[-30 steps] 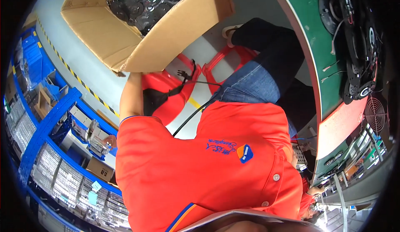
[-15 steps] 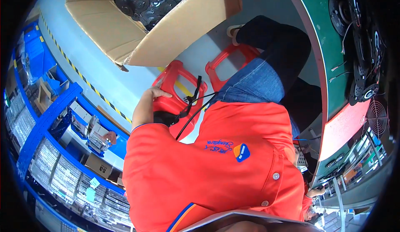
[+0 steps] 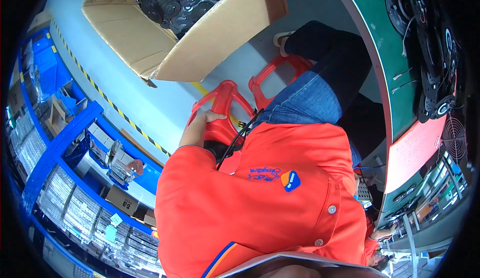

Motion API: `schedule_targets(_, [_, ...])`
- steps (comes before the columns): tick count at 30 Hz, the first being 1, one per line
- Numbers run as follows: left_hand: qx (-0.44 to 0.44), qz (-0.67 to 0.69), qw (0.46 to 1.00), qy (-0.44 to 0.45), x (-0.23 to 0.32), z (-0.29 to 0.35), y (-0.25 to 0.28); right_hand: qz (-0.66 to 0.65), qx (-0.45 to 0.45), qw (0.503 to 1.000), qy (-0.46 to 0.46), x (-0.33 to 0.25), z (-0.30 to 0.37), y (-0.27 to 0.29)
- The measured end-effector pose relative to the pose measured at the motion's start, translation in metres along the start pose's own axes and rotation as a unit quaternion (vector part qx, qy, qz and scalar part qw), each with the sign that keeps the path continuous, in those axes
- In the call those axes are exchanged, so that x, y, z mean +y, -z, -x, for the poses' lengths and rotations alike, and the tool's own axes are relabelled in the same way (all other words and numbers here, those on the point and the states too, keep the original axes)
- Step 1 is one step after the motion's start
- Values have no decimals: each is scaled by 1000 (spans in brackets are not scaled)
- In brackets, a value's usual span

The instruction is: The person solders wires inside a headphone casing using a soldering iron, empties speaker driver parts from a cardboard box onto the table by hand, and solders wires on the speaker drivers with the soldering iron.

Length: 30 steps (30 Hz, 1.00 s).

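Observation:
My left hand (image 3: 212,117) grips the edge of a red plastic stool (image 3: 227,95), with a finger laid along it. The stool looks tilted close to my left side, its lower part hidden by my arm and red shirt. Black cords (image 3: 239,137) run between the stool and my shirt, next to a dark rounded object (image 3: 215,149) I cannot make out. Another red plastic piece with legs (image 3: 257,84) is partly hidden behind my jeans (image 3: 305,100). No part of my right hand shows.
An open cardboard box (image 3: 215,40) of black disc-shaped parts (image 3: 182,3) stands ahead. At right, a green-topped table (image 3: 372,33) carries black parts with wires (image 3: 430,58). Blue shelving (image 3: 60,138) lines the left. Another person's hand (image 3: 384,233) shows at lower right.
My left hand has shifted slightly right and down, toward my body. The red stool has turned with it, showing less of its open frame, and the cords have bunched closer to me.

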<state>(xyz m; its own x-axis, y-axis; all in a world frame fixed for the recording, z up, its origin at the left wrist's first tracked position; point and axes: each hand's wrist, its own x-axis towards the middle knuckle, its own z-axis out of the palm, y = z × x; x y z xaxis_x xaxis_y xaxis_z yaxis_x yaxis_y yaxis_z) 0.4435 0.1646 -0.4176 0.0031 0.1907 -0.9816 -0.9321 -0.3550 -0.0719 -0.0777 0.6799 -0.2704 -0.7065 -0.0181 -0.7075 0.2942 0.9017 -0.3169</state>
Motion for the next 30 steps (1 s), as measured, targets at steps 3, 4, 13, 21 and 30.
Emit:
schedule_targets(3, [66,-17,998,4,-10,-34,-10,-41,-36,998,11,0,-3,-2])
schedule_targets(4, [56,15,998,12,-9,-39,-12,-41,-34,998,11,-1,-1,-1])
schedule_targets(13, [-12,83,996,0,16,-68,-56,-68,-49,996,40,27,-17,-4])
schedule_targets(21, [36,102,994,-3,20,-18,-68,-31,-22,999,28,22,-18,-10])
schedule_targets(30, [-74,241,937,-243,92,89,-20,-11,6,1000,8,-44,1,-41])
